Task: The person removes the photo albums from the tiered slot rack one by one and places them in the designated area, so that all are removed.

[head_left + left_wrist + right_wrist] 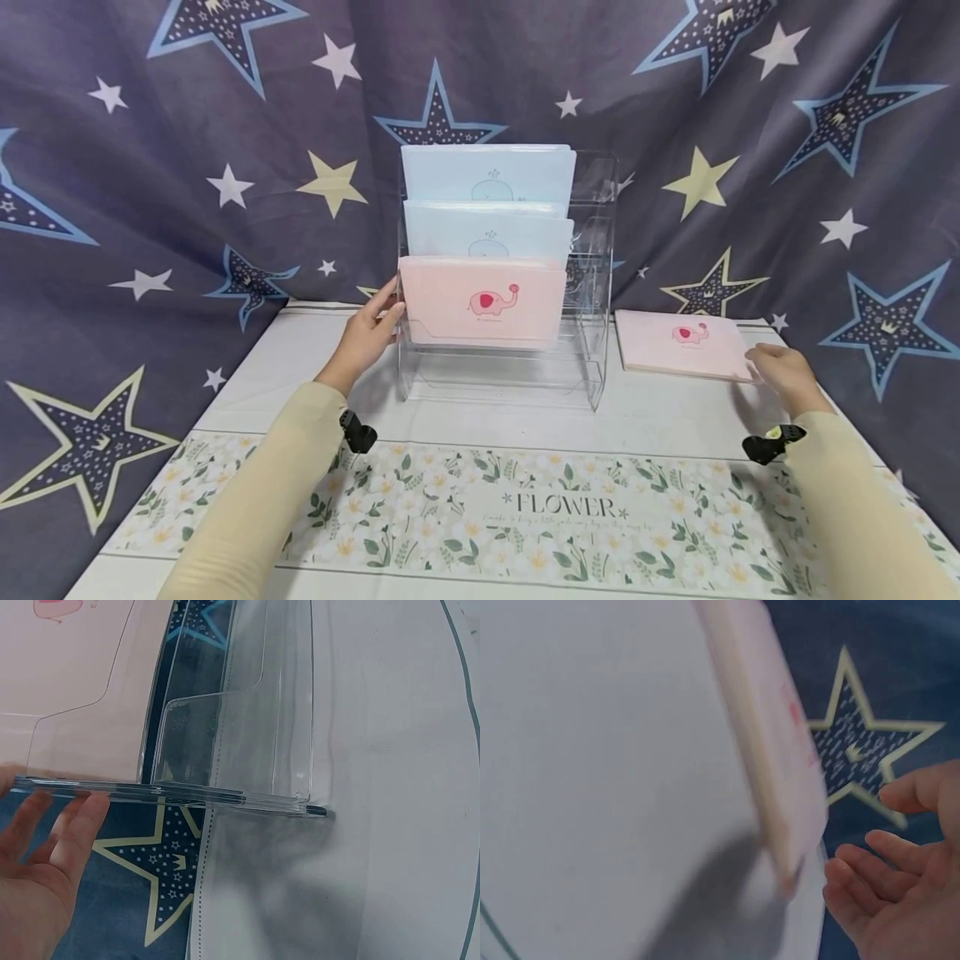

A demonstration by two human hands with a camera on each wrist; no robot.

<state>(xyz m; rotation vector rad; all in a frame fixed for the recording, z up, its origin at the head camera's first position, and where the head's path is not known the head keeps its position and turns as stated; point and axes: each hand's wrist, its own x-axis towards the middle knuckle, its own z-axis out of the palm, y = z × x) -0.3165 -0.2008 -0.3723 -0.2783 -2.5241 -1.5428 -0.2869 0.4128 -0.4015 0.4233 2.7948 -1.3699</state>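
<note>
One grip (pixel 365 337) touching rack (pixel 498 367), right grip (pixel 786 377) relaxed

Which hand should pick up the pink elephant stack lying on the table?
Probably the right hand: it's open and close beside the pink stack. The left hand touches the far side of the clear rack, so it would have to reach across.

a pink elephant-printed stack (pixel 652 350) lies flat, right of the upright clear rack (pixel 495 371).
</note>
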